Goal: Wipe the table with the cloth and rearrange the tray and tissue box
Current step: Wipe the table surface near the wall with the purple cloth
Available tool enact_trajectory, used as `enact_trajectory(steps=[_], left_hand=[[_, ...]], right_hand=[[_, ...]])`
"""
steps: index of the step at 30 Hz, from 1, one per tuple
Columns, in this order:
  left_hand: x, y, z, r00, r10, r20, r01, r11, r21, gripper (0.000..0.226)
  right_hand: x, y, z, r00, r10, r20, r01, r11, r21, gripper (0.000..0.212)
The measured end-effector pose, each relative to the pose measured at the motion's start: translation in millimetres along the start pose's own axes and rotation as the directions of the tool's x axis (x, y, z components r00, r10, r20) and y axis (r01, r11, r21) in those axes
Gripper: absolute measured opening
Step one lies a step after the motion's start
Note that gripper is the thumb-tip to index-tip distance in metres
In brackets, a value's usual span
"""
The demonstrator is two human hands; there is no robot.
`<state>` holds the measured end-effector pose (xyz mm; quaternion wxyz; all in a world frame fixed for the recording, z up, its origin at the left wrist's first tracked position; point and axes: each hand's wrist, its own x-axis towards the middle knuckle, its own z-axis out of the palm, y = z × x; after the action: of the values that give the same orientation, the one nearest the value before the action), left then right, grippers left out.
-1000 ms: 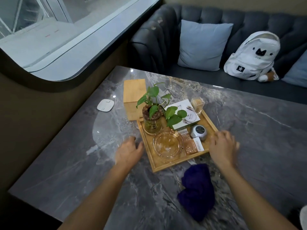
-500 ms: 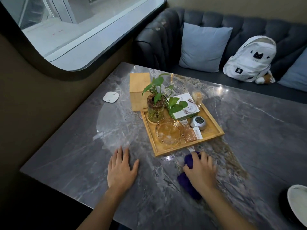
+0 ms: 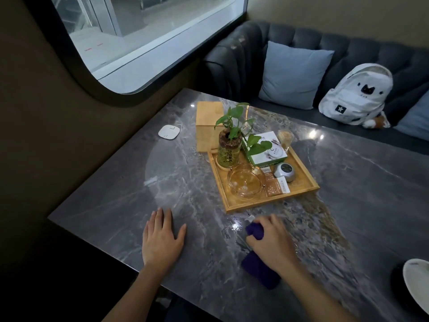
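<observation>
A dark blue cloth [image 3: 257, 269] lies bunched on the grey marble table [image 3: 120, 194] near the front edge. My right hand [image 3: 270, 244] is closed over its upper part. My left hand [image 3: 161, 240] rests flat on the table to the left, fingers spread, holding nothing. Behind the hands sits a wooden tray [image 3: 301, 177] with a potted plant [image 3: 228, 147], a glass ashtray [image 3: 247, 182], a green-and-white box and a small grey device. A wooden tissue box [image 3: 207, 129] stands touching the tray's far left corner.
A small white square pad [image 3: 169, 132] lies near the table's left edge. A dark sofa [image 3: 232, 63] with a blue cushion [image 3: 292, 75] and a white backpack [image 3: 355, 96] runs behind the table. A white dish [image 3: 417, 284] shows at the right edge.
Both hands left the tray's sides and came back toward me. The left hand went flat on the table; the right hand closed on the blue cloth.
</observation>
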<state>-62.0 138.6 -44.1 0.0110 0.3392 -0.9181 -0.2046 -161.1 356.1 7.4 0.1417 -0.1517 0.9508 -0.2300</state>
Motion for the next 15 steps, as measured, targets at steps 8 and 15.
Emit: enact_trajectory(steps=[8, 15], left_hand=[[10.4, -36.3, -24.1, 0.992, -0.114, -0.058, 0.113, 0.993, -0.027, 0.069], [38.4, -82.4, -49.3, 0.973, -0.218, -0.08, 0.217, 0.976, -0.022, 0.069]], right_hand=[[22.1, -63.5, 10.0, 0.949, -0.307, -0.072, 0.305, 0.952, -0.028, 0.034], [69.4, -116.1, 38.0, 0.868, -0.492, -0.074, 0.484, 0.869, -0.105, 0.046]])
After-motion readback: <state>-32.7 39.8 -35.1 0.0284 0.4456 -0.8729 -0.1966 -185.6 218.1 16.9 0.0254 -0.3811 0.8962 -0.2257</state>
